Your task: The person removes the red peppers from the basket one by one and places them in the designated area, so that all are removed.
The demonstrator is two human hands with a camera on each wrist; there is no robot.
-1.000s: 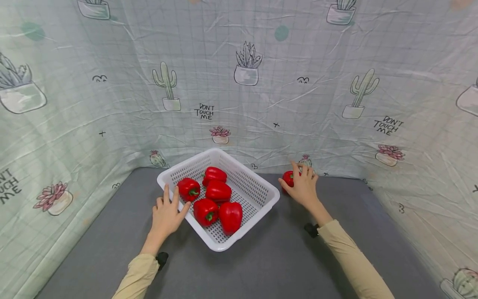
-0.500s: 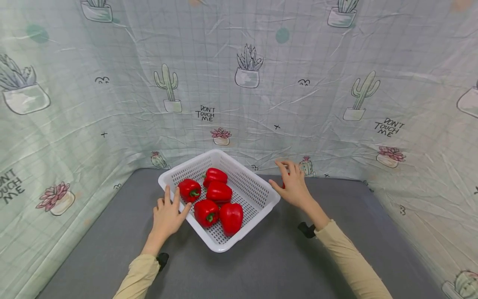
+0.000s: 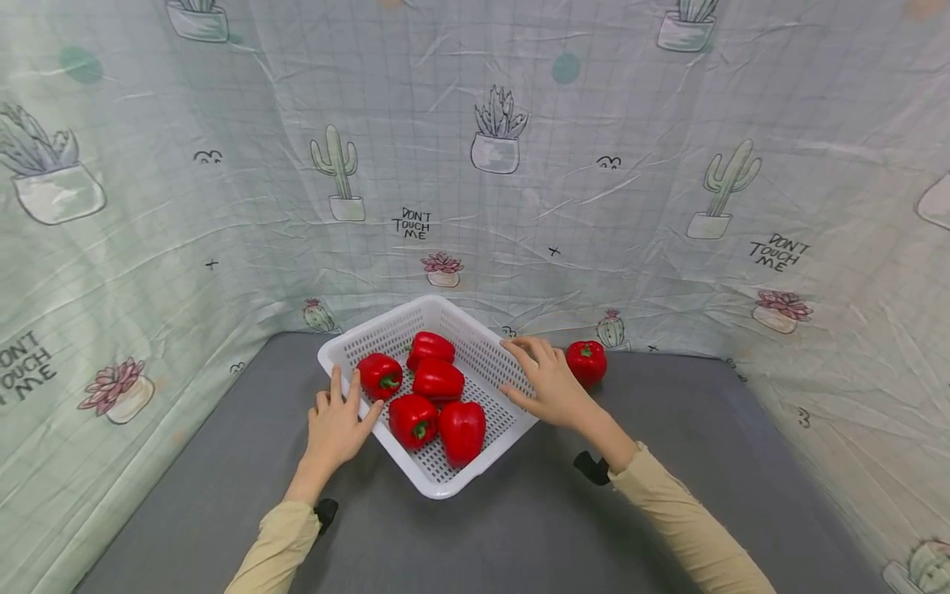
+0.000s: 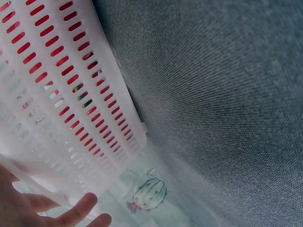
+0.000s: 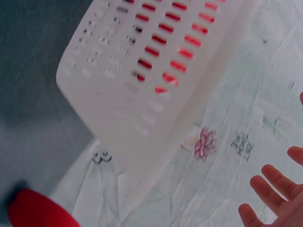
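A white perforated plastic basket sits on the table with several red bell peppers inside. At its left rim is my left hand, fingers spread and tips right at the edge; in the left wrist view, these fingers lie along the rim. My right hand hovers over the basket's right corner, its fingers apart and holding nothing. One more red bell pepper stands on the table just beyond this hand, green stem up. The right wrist view catches part of that pepper at the lower left.
A dark grey cloth covers the table. Behind and on both sides hangs a pale curtain printed with cacti, meeting the table's back edge close behind the basket and the lone pepper.
My right hand has moved left, from over the lone bell pepper to over the basket's right corner, leaving the pepper in full view on the table. My left hand stays at the rim.
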